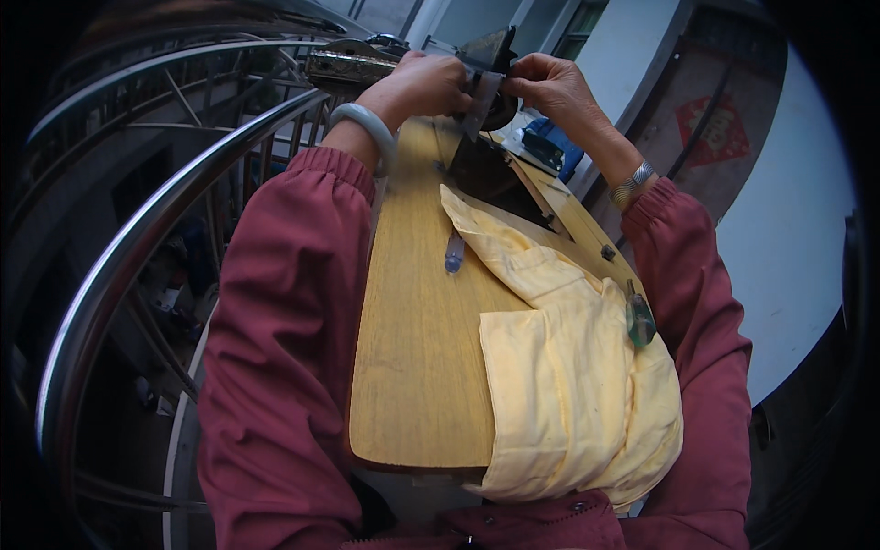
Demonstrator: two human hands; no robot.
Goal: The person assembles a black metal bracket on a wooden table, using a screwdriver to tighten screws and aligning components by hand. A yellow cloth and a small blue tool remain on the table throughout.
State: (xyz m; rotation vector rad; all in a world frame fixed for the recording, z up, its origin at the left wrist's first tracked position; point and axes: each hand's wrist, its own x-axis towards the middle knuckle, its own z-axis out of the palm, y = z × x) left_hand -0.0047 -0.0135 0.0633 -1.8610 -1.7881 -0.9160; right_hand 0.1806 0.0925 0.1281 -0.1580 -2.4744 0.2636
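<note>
A sewing machine head (354,67), with an ornate metal end plate, is tipped up at the table's far end. In front of it hangs a narrow translucent strip (483,106). My left hand (430,82), below a pale bangle, grips the strip's left side with curled fingers. The thumb and forefinger of my right hand (550,82) pinch at its upper right edge. Exactly what the fingertips hold is too small to tell. Beneath the hands, a dark opening (491,172) shows in the wooden table (412,344).
Yellow cloth (557,385) drapes over the near right edge. On it lies a green-handled screwdriver (639,320); a clear-handled tool (454,254) is partly under it. A metal railing (158,213) runs along the left. Bagged items (550,148) sit beyond the opening.
</note>
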